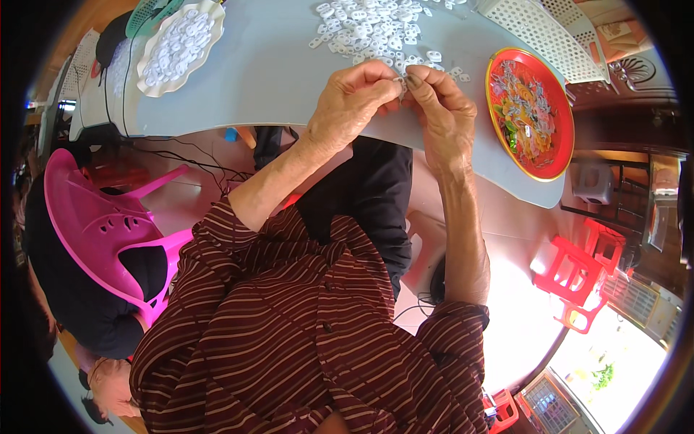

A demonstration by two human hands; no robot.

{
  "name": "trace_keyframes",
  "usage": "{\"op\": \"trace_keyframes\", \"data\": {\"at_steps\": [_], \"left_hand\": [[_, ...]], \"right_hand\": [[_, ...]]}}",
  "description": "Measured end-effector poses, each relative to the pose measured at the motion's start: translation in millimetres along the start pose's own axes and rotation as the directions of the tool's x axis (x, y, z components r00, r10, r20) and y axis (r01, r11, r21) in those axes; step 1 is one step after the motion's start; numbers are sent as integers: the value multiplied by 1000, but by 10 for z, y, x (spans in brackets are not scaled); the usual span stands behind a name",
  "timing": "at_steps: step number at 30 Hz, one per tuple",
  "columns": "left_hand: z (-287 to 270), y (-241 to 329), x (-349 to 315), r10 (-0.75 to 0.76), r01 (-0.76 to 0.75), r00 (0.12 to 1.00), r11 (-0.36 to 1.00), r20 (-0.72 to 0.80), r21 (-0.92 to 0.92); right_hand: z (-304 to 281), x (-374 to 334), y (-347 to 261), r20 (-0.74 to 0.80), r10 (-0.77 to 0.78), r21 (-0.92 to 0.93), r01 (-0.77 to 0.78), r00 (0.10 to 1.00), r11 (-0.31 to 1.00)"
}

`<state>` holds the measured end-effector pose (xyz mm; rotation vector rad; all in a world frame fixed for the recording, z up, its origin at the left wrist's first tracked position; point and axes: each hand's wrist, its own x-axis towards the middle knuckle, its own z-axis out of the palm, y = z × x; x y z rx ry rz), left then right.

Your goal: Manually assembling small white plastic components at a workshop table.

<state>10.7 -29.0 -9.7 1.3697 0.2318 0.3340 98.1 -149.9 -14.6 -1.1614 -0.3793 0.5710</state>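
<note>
1. The small white piece (pixel 402 81) sits pinched between the fingertips of both hands, held just above the near edge of the desk (pixel 289 65); it is mostly hidden by the fingers, so we cannot tell its exact shape.
2. The left hand (pixel 350 101) has its grip closed narrow on the piece, thumb against forefinger.
3. The right hand (pixel 441 108) meets it from the other side, its grip likewise closed on the same piece.
4. We judge that the step goes best with both wrists kept low and close, the piece turned toward the eyes, and pressure applied by the fingertips only, so that it does not spring away.
5. Just beyond the hands lies one loose heap of white pieces (pixel 376 29), too many for us to count.
6. To the right we count one round red tray (pixel 531 112) with a yellow rim, holding mixed coloured bits.
7. To the far left stands one scalloped cream dish (pixel 181 47) filled with more white pieces.
8. We count two white perforated baskets (pixel 535 32) at the upper right.
9. Off the desk we see one pink chair (pixel 108 231) and two red stools (pixel 585 271).
</note>
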Motion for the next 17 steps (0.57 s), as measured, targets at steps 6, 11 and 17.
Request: {"op": "trace_keyframes", "data": {"at_steps": [6,11,17], "left_hand": [[28,-6,-32,30,-30,999,1000,-21,8],[42,-21,-22,36,-36,999,999,-34,-1],[74,-17,-27,53,-52,997,999,-55,13]], "right_hand": [[-80,30,8,73,-8,-51,11,997,999],[-76,35,24,112,-11,46,6,994,999],[-66,44,60,90,-79,91,71,993,993]]}}
